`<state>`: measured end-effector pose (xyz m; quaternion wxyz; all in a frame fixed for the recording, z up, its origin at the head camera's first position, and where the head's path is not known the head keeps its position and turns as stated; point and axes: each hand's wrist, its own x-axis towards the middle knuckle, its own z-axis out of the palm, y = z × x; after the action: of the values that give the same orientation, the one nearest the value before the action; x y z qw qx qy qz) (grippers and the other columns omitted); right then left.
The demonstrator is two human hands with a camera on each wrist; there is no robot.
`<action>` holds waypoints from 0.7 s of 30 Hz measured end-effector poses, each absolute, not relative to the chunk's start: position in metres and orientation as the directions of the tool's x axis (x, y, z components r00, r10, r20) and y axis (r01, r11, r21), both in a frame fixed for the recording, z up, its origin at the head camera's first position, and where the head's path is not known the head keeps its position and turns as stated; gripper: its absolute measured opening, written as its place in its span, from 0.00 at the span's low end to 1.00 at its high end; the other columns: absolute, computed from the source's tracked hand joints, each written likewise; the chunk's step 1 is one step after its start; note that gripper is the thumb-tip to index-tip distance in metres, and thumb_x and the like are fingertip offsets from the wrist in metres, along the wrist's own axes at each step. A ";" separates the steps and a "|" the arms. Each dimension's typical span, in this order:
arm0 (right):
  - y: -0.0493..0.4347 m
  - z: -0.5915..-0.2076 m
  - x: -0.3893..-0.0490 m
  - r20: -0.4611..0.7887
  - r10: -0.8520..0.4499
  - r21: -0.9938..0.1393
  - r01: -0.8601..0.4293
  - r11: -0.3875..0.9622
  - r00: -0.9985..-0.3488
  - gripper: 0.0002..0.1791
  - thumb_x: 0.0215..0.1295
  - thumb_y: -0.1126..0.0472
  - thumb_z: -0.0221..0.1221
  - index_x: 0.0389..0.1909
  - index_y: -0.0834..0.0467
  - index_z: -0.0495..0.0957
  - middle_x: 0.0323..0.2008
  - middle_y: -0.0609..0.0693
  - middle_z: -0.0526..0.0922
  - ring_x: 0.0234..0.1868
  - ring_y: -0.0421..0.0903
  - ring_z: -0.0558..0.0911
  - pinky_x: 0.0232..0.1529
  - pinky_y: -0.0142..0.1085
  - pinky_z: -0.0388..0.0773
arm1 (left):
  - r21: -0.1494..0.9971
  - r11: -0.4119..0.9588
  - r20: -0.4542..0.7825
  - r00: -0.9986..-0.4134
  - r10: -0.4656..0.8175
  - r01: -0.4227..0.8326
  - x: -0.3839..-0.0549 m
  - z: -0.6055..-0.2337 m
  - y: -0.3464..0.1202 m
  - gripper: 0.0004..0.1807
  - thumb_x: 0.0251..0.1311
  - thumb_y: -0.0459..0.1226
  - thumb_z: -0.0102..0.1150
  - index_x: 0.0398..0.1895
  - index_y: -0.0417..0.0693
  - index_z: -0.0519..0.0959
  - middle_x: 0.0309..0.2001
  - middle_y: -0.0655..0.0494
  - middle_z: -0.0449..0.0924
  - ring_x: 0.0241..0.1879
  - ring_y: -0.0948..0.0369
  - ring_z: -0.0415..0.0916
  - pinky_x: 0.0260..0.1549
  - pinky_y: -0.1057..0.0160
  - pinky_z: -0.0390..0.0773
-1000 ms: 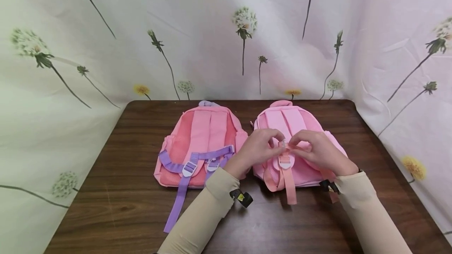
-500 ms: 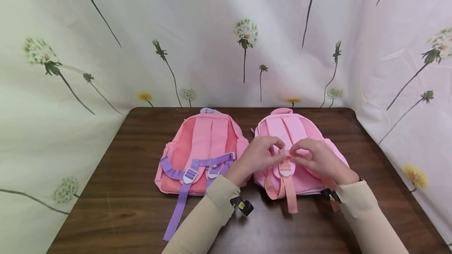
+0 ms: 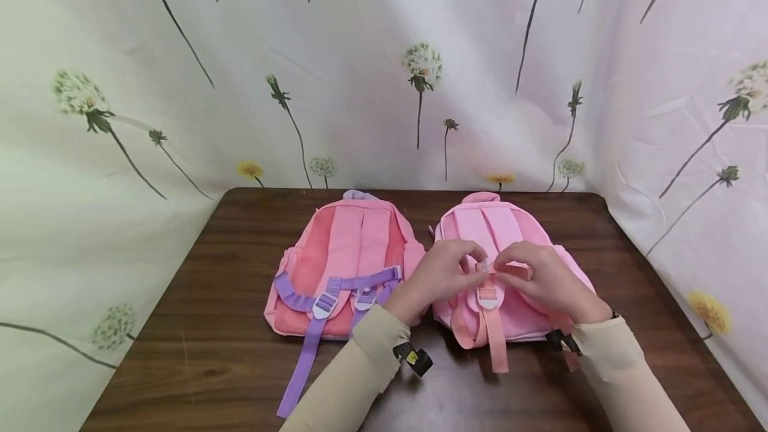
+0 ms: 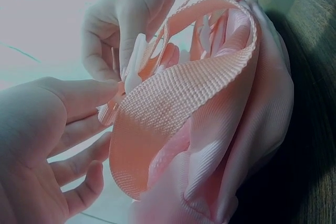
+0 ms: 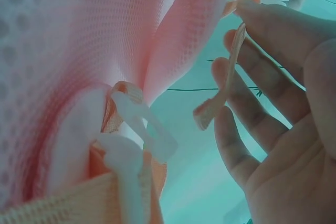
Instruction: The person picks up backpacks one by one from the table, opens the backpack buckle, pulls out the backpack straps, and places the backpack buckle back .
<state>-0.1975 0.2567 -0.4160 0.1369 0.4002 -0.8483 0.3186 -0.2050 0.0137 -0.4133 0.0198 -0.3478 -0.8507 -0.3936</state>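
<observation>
A light pink backpack lies straps-up on the table's right side. Over its middle, both hands meet at a small whitish plastic buckle on a peach webbing strap. My left hand pinches the buckle and strap between thumb and forefinger, the other fingers loosely bent. Opposite it, my right hand pinches the strap by the buckle with thumb and forefinger. A short folded strap end hangs beside its fingers in the right wrist view. Below, a white adjuster carries a dangling peach strap tail.
A coral-pink backpack with purple straps and white adjusters lies to the left, its right edge close to my left hand. Both bags rest on a dark wooden table. A dandelion-print curtain encloses the back and sides.
The head view has tilted up slightly, so the table and bags sit lower in it. Both hands stay at the buckle with nearly the same pinch.
</observation>
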 end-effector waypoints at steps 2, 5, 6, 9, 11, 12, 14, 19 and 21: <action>0.256 -0.416 -0.196 0.490 -0.590 -0.430 -0.767 0.476 -0.641 0.18 0.50 0.72 0.78 0.38 0.52 0.86 0.35 0.39 0.87 0.38 0.44 0.85 0.52 0.18 0.74 | 0.660 0.447 0.306 -0.759 0.575 0.604 -0.204 -0.414 0.014 0.09 0.64 0.39 0.74 0.45 0.49 0.86 0.37 0.60 0.85 0.31 0.67 0.76 0.29 0.74 0.74; 0.256 -0.417 -0.196 0.494 -0.588 -0.429 -0.768 0.476 -0.640 0.19 0.50 0.73 0.78 0.38 0.51 0.86 0.36 0.39 0.87 0.38 0.45 0.85 0.53 0.17 0.73 | 0.663 0.442 0.310 -0.759 0.573 0.604 -0.204 -0.416 0.015 0.09 0.64 0.39 0.74 0.45 0.49 0.86 0.37 0.60 0.86 0.32 0.65 0.78 0.29 0.74 0.74; 0.255 -0.417 -0.196 0.494 -0.588 -0.429 -0.768 0.475 -0.640 0.19 0.50 0.73 0.78 0.39 0.51 0.86 0.36 0.39 0.87 0.38 0.45 0.86 0.53 0.17 0.73 | 0.664 0.440 0.311 -0.758 0.573 0.605 -0.204 -0.416 0.015 0.09 0.64 0.38 0.74 0.45 0.48 0.86 0.37 0.59 0.86 0.32 0.64 0.78 0.29 0.74 0.74; 0.254 -0.417 -0.195 0.487 -0.587 -0.443 -0.762 0.472 -0.647 0.19 0.50 0.73 0.78 0.39 0.51 0.86 0.36 0.39 0.87 0.39 0.43 0.85 0.53 0.19 0.75 | 0.657 0.440 0.318 -0.754 0.575 0.612 -0.203 -0.417 0.015 0.09 0.63 0.38 0.74 0.44 0.49 0.86 0.37 0.59 0.86 0.32 0.62 0.79 0.30 0.75 0.73; 0.254 -0.417 -0.195 0.479 -0.584 -0.450 -0.755 0.477 -0.655 0.19 0.51 0.73 0.78 0.40 0.51 0.86 0.37 0.38 0.87 0.39 0.41 0.85 0.52 0.22 0.78 | 0.654 0.441 0.322 -0.754 0.573 0.615 -0.203 -0.416 0.015 0.09 0.63 0.38 0.74 0.44 0.49 0.86 0.36 0.59 0.85 0.31 0.63 0.79 0.29 0.75 0.73; 0.254 -0.417 -0.195 0.474 -0.582 -0.451 -0.750 0.484 -0.661 0.19 0.52 0.72 0.78 0.40 0.51 0.86 0.37 0.38 0.87 0.39 0.41 0.85 0.51 0.23 0.79 | 0.655 0.439 0.324 -0.753 0.573 0.615 -0.203 -0.416 0.015 0.09 0.63 0.38 0.74 0.44 0.49 0.86 0.36 0.59 0.85 0.31 0.63 0.79 0.29 0.75 0.73; 0.254 -0.416 -0.195 0.464 -0.577 -0.449 -0.740 0.501 -0.673 0.18 0.53 0.70 0.78 0.41 0.50 0.86 0.37 0.37 0.87 0.39 0.40 0.85 0.49 0.28 0.81 | 0.657 0.438 0.325 -0.755 0.570 0.613 -0.203 -0.415 0.015 0.09 0.63 0.38 0.74 0.44 0.49 0.86 0.36 0.59 0.85 0.31 0.64 0.78 0.29 0.74 0.74; 0.255 -0.415 -0.194 0.420 -0.564 -0.456 -0.702 0.547 -0.711 0.17 0.55 0.66 0.78 0.42 0.48 0.86 0.38 0.36 0.86 0.39 0.40 0.83 0.46 0.37 0.82 | 0.651 0.445 0.322 -0.755 0.571 0.614 -0.203 -0.413 0.014 0.10 0.63 0.39 0.74 0.45 0.49 0.86 0.36 0.61 0.85 0.32 0.64 0.79 0.29 0.74 0.74; 0.255 -0.415 -0.193 0.407 -0.559 -0.463 -0.690 0.556 -0.723 0.16 0.56 0.65 0.78 0.42 0.48 0.86 0.37 0.35 0.86 0.39 0.39 0.83 0.46 0.40 0.83 | 0.646 0.445 0.326 -0.752 0.573 0.620 -0.203 -0.413 0.014 0.10 0.63 0.39 0.74 0.45 0.49 0.86 0.37 0.61 0.85 0.32 0.63 0.80 0.30 0.75 0.74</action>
<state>-0.1935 0.2554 -0.4145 0.1069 0.3566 -0.8756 0.3077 -0.2031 0.0144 -0.4126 0.0297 -0.3511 -0.8496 -0.3924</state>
